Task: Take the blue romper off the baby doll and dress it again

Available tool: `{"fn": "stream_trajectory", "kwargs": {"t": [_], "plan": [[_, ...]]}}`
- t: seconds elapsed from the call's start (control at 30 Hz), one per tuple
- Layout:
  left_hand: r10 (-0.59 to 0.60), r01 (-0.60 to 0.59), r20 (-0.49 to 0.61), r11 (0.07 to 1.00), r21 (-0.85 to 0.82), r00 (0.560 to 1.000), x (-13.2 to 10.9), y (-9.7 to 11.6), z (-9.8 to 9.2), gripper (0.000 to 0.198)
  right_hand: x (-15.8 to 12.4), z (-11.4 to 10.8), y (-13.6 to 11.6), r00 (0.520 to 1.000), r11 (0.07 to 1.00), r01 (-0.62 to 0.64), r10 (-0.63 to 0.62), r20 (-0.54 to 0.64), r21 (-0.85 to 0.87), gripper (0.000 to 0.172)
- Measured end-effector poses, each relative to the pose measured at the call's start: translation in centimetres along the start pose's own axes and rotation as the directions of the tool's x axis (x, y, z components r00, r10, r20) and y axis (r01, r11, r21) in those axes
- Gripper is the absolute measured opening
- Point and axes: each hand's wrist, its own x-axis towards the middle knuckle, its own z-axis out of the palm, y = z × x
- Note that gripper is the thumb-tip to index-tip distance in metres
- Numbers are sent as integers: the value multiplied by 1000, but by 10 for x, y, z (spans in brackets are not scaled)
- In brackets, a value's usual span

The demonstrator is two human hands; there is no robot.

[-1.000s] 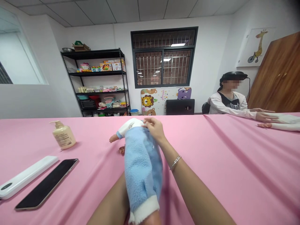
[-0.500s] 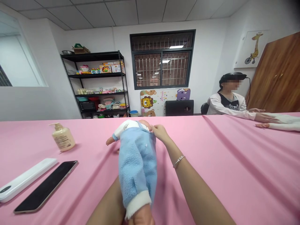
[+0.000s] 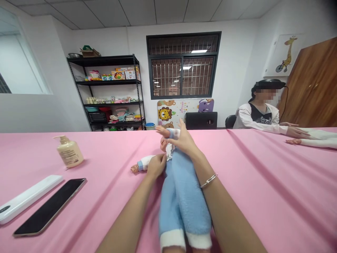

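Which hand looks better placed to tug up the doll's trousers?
The left hand, likely: its fingers curl beside the waist of the trousers, while the right hand is spread open near the doll's raised arm.

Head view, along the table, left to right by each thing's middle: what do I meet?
White device, phone, pump bottle, doll's outstretched hand, left hand, right hand, bracelet, seated co-worker, white sleeve. Doll's trousers left out: they overlap the right hand's span.

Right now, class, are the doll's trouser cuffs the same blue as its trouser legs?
No, the cuffs are white, while the trouser legs are blue.
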Motion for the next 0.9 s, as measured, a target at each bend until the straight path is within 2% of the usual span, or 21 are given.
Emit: {"fn": "stream_trajectory", "kwargs": {"t": [0.07, 0.13, 0.23, 0.3, 0.33, 0.4, 0.47, 0.53, 0.6, 0.67, 0.73, 0.77, 0.9], "plan": [[116, -123, 75, 989, 84, 990, 0, -5, -4, 35, 0, -4, 8, 999, 990, -11, 4, -51, -144, 96], [157, -183, 121, 950, 253, 980, 0, -13, -7, 50, 0, -6, 24, 995, 964, -92, 77, -69, -249, 88], [39, -58, 48, 863, 501, 998, -2, -29, -13, 55, -4, -3, 59, 966, 920, -258, 243, -87, -295, 76], [-30, 65, -73, 831, 553, 997, -3, -39, -19, 51, -8, 3, 85, 930, 911, -366, 348, -119, -192, 67], [-52, 121, -141, 827, 549, 989, -4, -44, -22, 48, -10, 7, 97, 896, 897, -431, 413, -162, -99, 62], [-84, 221, -276, 830, 512, 957, -5, -52, -30, 46, -16, 13, 118, 784, 831, -546, 552, -284, 106, 53], [-124, 316, -395, 825, 469, 910, -7, -59, -37, 44, -23, 19, 135, 665, 760, -603, 647, -374, 243, 50], [-177, 408, -482, 804, 432, 858, -8, -67, -40, 46, -29, 23, 149, 587, 719, -625, 690, -423, 304, 53], [-232, 468, -506, 783, 409, 831, -7, -75, -40, 56, -35, 24, 158, 516, 691, -630, 714, -474, 354, 58], [-259, 466, -472, 790, 399, 843, -4, -83, -38, 69, -39, 24, 163, 464, 689, -620, 708, -532, 377, 65], [-241, 410, -417, 827, 384, 876, -1, -90, -34, 75, -42, 23, 167, 439, 704, -600, 687, -580, 380, 70], [-222, 376, -393, 848, 374, 892, 1, -92, -32, 76, -43, 22, 168, 441, 721, -595, 663, -604, 356, 72], [-175, 299, -326, 875, 380, 929, 1, -97, -29, 67, -46, 18, 174, 512, 779, -609, 532, -674, 153, 67]]}}
